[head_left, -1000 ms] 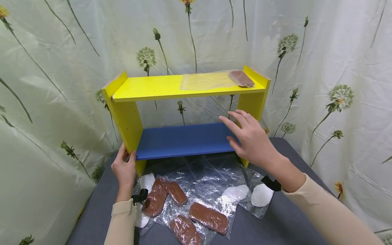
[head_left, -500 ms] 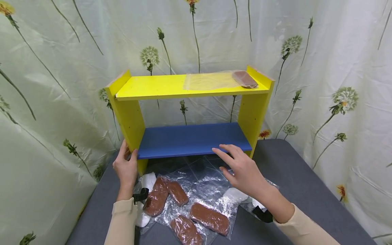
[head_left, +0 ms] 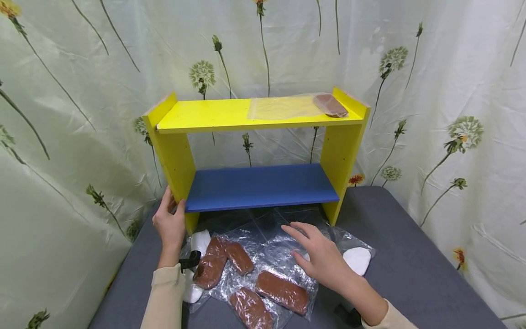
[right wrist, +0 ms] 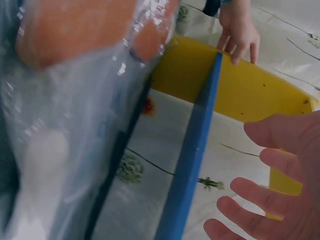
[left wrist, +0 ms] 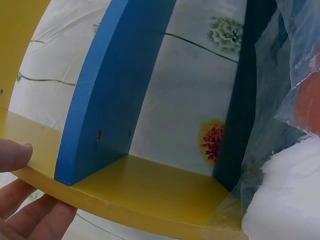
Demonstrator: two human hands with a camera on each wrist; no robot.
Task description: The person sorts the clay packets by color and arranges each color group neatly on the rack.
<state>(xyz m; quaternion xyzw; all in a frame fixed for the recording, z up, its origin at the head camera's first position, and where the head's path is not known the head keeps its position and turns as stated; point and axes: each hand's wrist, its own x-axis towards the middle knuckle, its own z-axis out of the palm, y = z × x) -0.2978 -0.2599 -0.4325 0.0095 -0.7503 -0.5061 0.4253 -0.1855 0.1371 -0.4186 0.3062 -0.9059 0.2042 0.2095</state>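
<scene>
A small yellow shelf unit (head_left: 345, 155) with a blue middle board (head_left: 263, 185) stands upright on the dark table. My left hand (head_left: 169, 228) grips the front edge of its left side panel beside the blue board; in the left wrist view the thumb (left wrist: 15, 155) lies on the inner face and the fingers (left wrist: 37, 215) on the outer. Over the bags before the unit, my right hand (head_left: 322, 256) hovers with fingers spread and nothing held. Several brown slabs (head_left: 281, 290) in clear plastic bags lie below it, some touching each other.
On the top board (head_left: 205, 112) a brown slab (head_left: 330, 105) in a clear bag lies at the right end. Bagged white pieces (head_left: 357, 260) lie on the grey table (head_left: 394, 237) at right, others at left (head_left: 200, 242). A flower-patterned curtain (head_left: 444, 91) surrounds the table.
My right hand has come down and toward me, from in front of the unit's right side to above the bags. My left hand keeps its grip on the side panel.
</scene>
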